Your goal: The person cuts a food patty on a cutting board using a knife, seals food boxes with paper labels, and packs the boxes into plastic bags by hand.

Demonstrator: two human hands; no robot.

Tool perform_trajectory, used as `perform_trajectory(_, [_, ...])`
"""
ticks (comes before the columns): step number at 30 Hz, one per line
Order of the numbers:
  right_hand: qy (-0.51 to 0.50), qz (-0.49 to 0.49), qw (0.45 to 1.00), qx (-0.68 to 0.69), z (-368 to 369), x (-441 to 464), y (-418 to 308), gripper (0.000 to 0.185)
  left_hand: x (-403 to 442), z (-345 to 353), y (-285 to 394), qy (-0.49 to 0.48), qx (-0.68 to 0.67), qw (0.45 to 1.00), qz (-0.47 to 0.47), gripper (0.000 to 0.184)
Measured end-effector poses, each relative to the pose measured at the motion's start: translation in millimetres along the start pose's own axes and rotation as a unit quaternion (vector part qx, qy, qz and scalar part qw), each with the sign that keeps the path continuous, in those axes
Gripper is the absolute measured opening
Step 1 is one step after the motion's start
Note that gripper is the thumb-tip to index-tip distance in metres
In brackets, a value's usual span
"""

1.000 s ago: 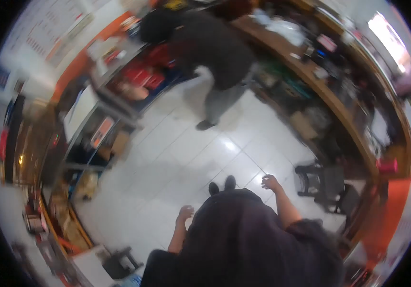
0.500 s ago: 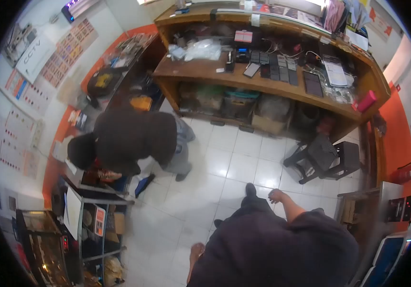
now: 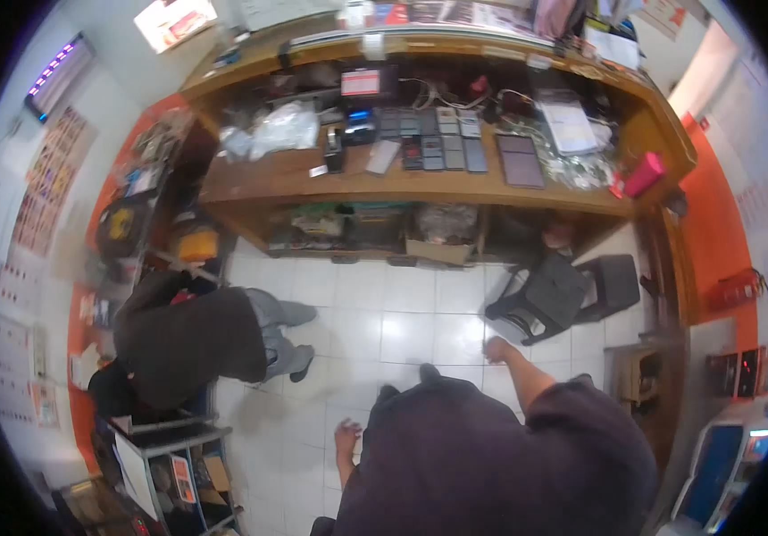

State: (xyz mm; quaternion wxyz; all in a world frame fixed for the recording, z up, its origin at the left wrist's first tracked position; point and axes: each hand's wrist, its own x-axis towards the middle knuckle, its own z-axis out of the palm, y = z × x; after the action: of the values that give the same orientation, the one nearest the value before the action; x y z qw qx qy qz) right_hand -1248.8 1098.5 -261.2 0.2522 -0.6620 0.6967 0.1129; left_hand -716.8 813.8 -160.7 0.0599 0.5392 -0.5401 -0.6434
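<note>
My left hand (image 3: 348, 438) hangs low over the white tiled floor (image 3: 357, 348), fingers loosely bent and apart, with nothing in it. Ahead of my body, my right hand (image 3: 496, 350) is also free of any object, its fingers relaxed. Closest to it is a dark plastic stool (image 3: 540, 295), which it does not touch. Beyond stands a wooden counter (image 3: 313, 186). Several phones (image 3: 442, 154) lie in rows on it, beside a dark tablet (image 3: 520, 161) and a sheet of paper (image 3: 567, 123).
At the left, a person in dark clothes (image 3: 192, 344) bends over a cluttered side bench (image 3: 147, 214). A metal-framed rack (image 3: 174, 438) stands near that person. A second stool (image 3: 612, 286), a pink box (image 3: 643, 174) and a fire extinguisher (image 3: 741, 288) are to the right.
My view has come nearer the counter and stools. My left hand has swung forward into fuller view. The other person has bent lower over the bench.
</note>
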Motion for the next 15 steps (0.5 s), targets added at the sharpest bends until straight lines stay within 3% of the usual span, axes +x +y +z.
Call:
perform_trajectory(2, [-0.029, 0.031, 0.998, 0.055, 1.9, 45.4, 4.4, 0.019, 12.3, 4.8, 60.9, 0.029, -0.039, 0.998, -0.037, 0.042])
perform_trajectory(4, [0.01, -0.061, 0.998, -0.007, -15.4, 83.3, 3.8, 0.016, 25.8, 4.2, 89.5, 0.014, -0.003, 1.0, -0.026, 0.042])
perform_trajectory(5, [0.034, 0.049, 0.965, 0.256, -41.0, 86.5, -7.6, 0.019, 35.2, 6.6, 95.8, 0.004, 0.002, 1.0, -0.025, 0.042])
perform_trajectory(6, [0.02, 0.116, 0.909, 0.4, -71.0, 89.3, -19.9, 0.023, 42.7, 5.1, 93.9, -0.004, 0.005, 0.998, -0.055, 0.042])
perform_trajectory(7, [0.028, 0.185, 0.826, 0.532, -112.4, 88.4, -35.6, 0.027, 49.9, 1.8, 89.2, -0.012, 0.008, 0.996, -0.085, 0.041])
perform_trajectory(8, [-0.005, 0.213, 0.797, 0.565, -141.5, 94.9, -41.7, 0.032, 59.2, -1.8, 84.4, -0.026, 0.023, 0.994, -0.106, 0.042])
perform_trajectory(12, [0.015, 0.201, 0.824, 0.529, -170.2, 116.6, -28.8, 0.034, 115.9, -5.2, 74.1, -0.139, 0.192, 0.962, -0.133, 0.043])
perform_trajectory(15, [-0.065, 0.096, 0.947, 0.298, -115.6, 142.5, 29.7, 0.022, 172.9, -4.9, 113.4, -0.174, 0.234, 0.947, -0.135, 0.044])
